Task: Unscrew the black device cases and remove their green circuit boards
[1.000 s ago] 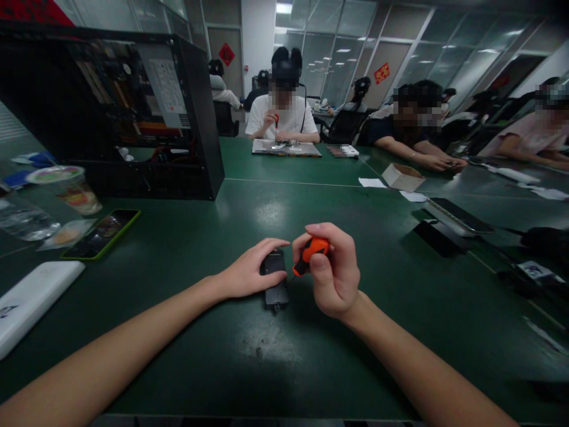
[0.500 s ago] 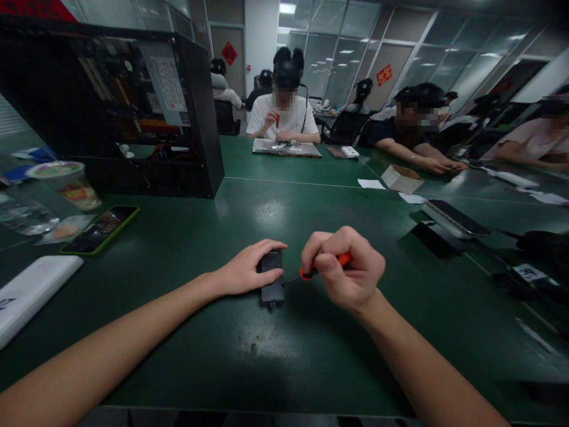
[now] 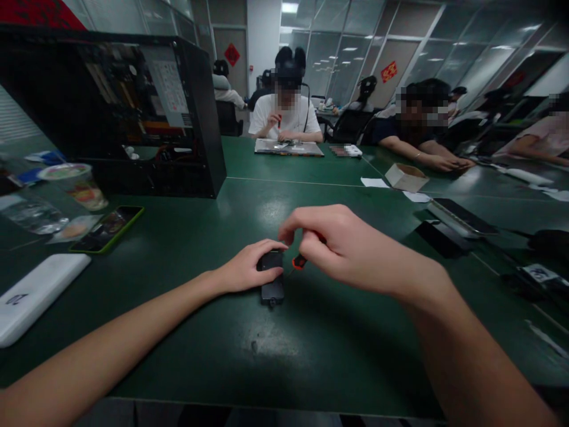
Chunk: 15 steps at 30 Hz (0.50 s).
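Note:
On the green table (image 3: 213, 338) lies a small black rectangular box (image 3: 272, 289) with a short stub at its near end. My left hand (image 3: 249, 265) grips it from the left, thumb across its top and fingers round the far end. A screwdriver (image 3: 299, 262) with an orange and black handle is held in my right hand (image 3: 331, 243). Most of its handle is hidden by the curled fingers. Its thin shaft points down and left beside the box's right edge; whether the tip touches cannot be made out. My right index finger bends over near the box's far end.
An open black computer case (image 3: 195, 118) stands at the left. Nearby are a phone (image 3: 109, 228) in a green case, a cup (image 3: 77, 185) and a white power bank (image 3: 42, 296). A small carton (image 3: 405, 178) sits at right. Across the table, a person (image 3: 287, 112) handles a flat panel.
My right hand has turned over, its back now facing up, and the index finger has reached left towards the box. The screwdriver's handle end has shifted slightly left. My left hand stays put.

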Tool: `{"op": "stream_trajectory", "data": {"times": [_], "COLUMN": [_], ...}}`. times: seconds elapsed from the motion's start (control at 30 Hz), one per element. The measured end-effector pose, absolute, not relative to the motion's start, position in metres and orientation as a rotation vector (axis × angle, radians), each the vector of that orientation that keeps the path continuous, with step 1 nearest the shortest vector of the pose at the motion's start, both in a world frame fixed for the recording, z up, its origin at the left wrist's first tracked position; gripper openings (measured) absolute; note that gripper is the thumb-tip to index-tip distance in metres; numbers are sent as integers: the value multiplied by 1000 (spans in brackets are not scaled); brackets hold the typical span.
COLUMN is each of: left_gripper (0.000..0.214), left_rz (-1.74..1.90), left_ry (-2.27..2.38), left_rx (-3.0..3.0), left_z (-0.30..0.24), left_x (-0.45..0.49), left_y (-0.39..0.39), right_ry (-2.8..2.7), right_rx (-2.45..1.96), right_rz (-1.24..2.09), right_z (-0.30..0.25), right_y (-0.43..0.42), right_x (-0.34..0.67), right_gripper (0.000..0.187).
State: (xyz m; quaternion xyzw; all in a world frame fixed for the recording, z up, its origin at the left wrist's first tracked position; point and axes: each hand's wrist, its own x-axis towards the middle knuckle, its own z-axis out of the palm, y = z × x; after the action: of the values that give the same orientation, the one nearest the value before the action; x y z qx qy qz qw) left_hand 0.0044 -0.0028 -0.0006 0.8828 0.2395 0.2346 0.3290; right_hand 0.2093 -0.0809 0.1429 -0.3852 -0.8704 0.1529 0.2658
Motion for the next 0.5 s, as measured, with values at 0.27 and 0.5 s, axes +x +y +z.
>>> {"op": "stream_trajectory", "data": {"times": [0.27,0.5], "left_gripper": [51,46], "left_rz": [649,646], "left_ry": [735,824], "left_rx": [2275,2217], "left_z": [-2,1], "left_x": [3,6], "left_y": [-5,-12], "right_ry": [-2576,-2701], "right_rx": [-1202,-1095], "right_rz": [468,477], "right_z": [168,173], "right_y": [-61,-75], "right_x": [197,211], "right_gripper": [18,28]}}
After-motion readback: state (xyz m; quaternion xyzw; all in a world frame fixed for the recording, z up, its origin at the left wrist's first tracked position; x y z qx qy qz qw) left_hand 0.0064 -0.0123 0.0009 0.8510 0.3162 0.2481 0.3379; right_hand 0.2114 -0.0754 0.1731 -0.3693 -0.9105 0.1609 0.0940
